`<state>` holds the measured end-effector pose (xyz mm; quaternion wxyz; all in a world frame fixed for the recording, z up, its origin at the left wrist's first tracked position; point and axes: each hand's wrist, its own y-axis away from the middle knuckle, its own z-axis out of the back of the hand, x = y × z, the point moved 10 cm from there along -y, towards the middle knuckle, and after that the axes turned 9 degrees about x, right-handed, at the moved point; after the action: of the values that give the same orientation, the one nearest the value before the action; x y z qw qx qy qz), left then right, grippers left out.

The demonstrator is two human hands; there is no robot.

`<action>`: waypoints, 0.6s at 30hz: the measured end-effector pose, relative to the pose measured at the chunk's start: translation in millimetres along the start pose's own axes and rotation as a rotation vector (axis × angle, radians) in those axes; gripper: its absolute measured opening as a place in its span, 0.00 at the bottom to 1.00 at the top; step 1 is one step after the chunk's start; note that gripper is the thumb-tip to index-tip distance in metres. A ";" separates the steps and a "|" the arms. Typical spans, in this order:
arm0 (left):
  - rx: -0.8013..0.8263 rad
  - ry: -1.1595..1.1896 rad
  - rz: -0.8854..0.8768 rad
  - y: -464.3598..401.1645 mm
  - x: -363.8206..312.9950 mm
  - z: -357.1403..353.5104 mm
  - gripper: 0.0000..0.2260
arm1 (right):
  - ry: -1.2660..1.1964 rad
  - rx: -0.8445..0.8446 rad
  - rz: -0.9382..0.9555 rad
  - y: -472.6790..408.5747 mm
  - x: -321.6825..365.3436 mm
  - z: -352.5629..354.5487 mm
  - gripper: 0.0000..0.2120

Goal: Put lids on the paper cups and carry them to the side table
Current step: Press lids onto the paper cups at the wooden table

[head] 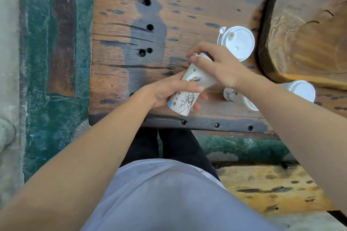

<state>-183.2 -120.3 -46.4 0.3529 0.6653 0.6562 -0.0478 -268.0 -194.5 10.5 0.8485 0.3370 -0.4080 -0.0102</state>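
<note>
L hand [169, 90] grips lower cup [183, 102] | R hand [219, 65] grips upper cup [199, 77] | spare lid [237, 43] on table [131, 24]

Both hands held printed paper cups over the near edge of a worn wooden table [131, 24]. The left hand [165, 91] wrapped round the lower cup [183, 102], tilted, its base toward the near edge. The right hand [217, 63] gripped the upper cup [199, 76], which appeared nested into the lower one. To the right, a third cup [232, 95] lay on its side, and a white lid [303, 90] sat beyond it. Farther off lay a stack of lids [237, 42], just beside a carved wooden slab [308, 24].
</note>
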 end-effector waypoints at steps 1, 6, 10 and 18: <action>-0.010 -0.015 0.003 -0.4 1.1 0.9 0.30 | -0.033 0.000 -0.039 -0.8 -3.5 0.3 0.18; -0.061 0.009 0.008 -1.9 11.6 2.3 0.27 | -0.043 0.090 -0.175 -3.8 -17.2 -4.7 0.19; -0.079 -0.002 0.005 0.0 16.2 -3.7 0.24 | -0.023 0.097 -0.102 6.9 -15.2 -9.8 0.12; -0.034 0.285 0.064 6.8 29.1 -14.6 0.35 | -0.360 0.183 -0.258 12.1 -18.3 -21.9 0.17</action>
<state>-178.9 -87.4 -48.1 0.2684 0.6801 0.6787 0.0695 -268.1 -167.5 -4.7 0.7196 0.4544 -0.5057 -0.1414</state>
